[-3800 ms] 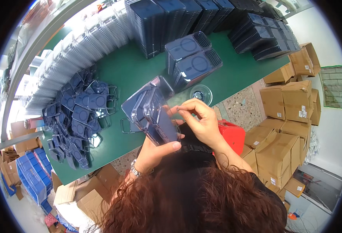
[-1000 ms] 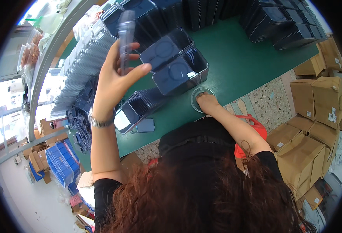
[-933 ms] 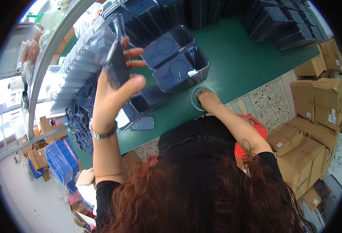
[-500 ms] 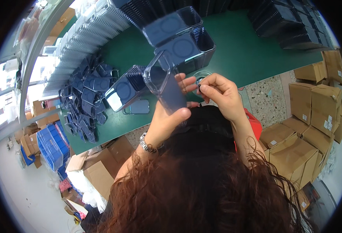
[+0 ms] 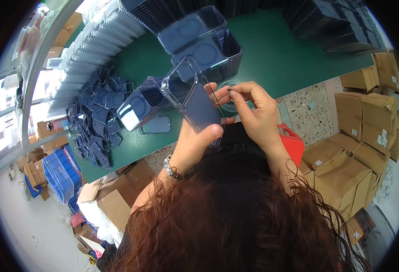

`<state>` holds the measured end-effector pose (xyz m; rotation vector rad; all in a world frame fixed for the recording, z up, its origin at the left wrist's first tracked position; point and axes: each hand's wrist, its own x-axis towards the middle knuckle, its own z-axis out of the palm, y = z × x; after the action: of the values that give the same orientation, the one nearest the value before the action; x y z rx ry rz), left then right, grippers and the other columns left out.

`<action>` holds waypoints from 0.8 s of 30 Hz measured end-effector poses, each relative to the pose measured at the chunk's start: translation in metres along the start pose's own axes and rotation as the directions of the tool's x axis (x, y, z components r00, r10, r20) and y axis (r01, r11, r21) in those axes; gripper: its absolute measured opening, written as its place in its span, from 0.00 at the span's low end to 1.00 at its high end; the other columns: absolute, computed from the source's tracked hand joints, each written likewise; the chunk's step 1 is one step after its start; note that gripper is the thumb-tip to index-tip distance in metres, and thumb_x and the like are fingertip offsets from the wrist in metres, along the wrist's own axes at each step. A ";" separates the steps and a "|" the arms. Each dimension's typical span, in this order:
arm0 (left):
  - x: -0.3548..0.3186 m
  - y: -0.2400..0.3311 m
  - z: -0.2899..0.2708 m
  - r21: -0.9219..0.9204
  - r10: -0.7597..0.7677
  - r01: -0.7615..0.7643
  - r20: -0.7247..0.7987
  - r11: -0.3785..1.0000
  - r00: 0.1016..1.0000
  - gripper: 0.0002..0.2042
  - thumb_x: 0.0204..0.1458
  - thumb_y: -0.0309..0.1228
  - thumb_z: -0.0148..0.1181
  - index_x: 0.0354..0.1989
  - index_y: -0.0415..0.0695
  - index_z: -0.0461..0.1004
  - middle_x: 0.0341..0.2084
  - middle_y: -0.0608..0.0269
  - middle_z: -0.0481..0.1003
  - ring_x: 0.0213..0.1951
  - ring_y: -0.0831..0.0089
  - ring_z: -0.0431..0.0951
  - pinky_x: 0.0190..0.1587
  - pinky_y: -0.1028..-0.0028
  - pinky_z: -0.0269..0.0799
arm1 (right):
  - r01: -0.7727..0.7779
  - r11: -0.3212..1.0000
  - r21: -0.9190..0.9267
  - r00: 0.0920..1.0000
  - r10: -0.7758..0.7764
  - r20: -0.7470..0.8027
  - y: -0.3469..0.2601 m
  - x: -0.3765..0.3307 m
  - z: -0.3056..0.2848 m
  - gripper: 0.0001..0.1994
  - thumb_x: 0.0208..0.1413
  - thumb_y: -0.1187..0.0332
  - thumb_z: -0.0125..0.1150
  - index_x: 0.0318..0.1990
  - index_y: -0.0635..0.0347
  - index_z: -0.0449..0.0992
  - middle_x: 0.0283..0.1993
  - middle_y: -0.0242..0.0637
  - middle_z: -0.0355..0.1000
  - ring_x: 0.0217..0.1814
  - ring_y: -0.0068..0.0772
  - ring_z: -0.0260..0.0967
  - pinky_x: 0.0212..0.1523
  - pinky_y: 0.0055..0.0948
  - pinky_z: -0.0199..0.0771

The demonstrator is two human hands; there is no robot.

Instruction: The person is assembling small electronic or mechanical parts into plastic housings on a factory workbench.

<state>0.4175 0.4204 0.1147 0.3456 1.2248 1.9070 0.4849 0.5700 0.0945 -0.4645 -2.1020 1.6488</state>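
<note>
Looking at the head view, the only one: your left hand has its grip clenched on a clear phone case, thumb across the near end, case tilted up over the near edge of the green bench. Your right hand has its grip pinched at the case's right edge, fingertips together on something too small to tell, maybe a film tab or sticker.

Risks, as I judge them:
- Case is held at one end only. Pull hard with the right and it could twist out of the left grip and drop off the near edge toward the cartons.
- Pinch is tiny. A slip there likely leaves the piece half lifted or torn.

Around you:
- Small round clear dish on the bench, right behind your right fingers, partly hidden.
- Dark tray of stacked cases just left of the held case, one flat case beside it.
- Two deep dark trays farther back, close enough to knock if you swing the case up.
- Loose heap of dark cases far left, clear tray stacks beyond.
</note>
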 end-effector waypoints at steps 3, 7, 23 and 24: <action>0.002 -0.002 0.003 -0.002 0.003 -0.003 -0.081 1.000 0.997 0.56 0.40 0.48 0.77 0.71 0.37 0.45 0.68 0.46 0.57 0.69 0.57 0.58 0.63 0.56 0.68 | 0.085 0.996 -0.026 0.995 -0.084 0.052 -0.008 -0.002 0.001 0.04 0.53 0.77 0.64 0.35 0.62 0.74 0.36 0.37 0.74 0.38 0.34 0.73 0.41 0.31 0.71; 0.005 -0.008 0.012 0.083 0.095 -0.090 -0.051 0.992 0.994 0.57 0.41 0.48 0.77 0.72 0.37 0.42 0.70 0.46 0.50 0.73 0.54 0.49 0.71 0.55 0.53 | 0.205 0.974 -0.099 0.979 -0.206 0.003 0.000 -0.005 0.015 0.07 0.49 0.78 0.64 0.33 0.61 0.72 0.35 0.38 0.72 0.41 0.43 0.68 0.45 0.37 0.67; 0.009 -0.013 0.018 0.140 0.087 -0.079 -0.052 0.987 0.995 0.55 0.42 0.51 0.75 0.71 0.34 0.47 0.60 0.48 0.61 0.64 0.61 0.63 0.65 0.60 0.62 | -0.044 0.998 0.053 0.994 0.039 0.099 0.001 -0.007 0.016 0.04 0.61 0.74 0.56 0.41 0.63 0.70 0.40 0.46 0.73 0.42 0.47 0.72 0.44 0.39 0.72; 0.010 -0.014 0.017 0.117 0.090 -0.083 -0.053 0.990 0.995 0.55 0.42 0.51 0.75 0.71 0.33 0.47 0.61 0.49 0.61 0.64 0.61 0.63 0.64 0.60 0.62 | -0.037 0.998 0.052 0.995 0.032 0.093 0.003 -0.007 0.017 0.04 0.61 0.74 0.56 0.41 0.63 0.70 0.40 0.46 0.73 0.42 0.47 0.72 0.44 0.39 0.72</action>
<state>0.4280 0.4412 0.1092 0.4126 1.3817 1.9359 0.4823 0.5536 0.0868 -0.4172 -2.1201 1.7737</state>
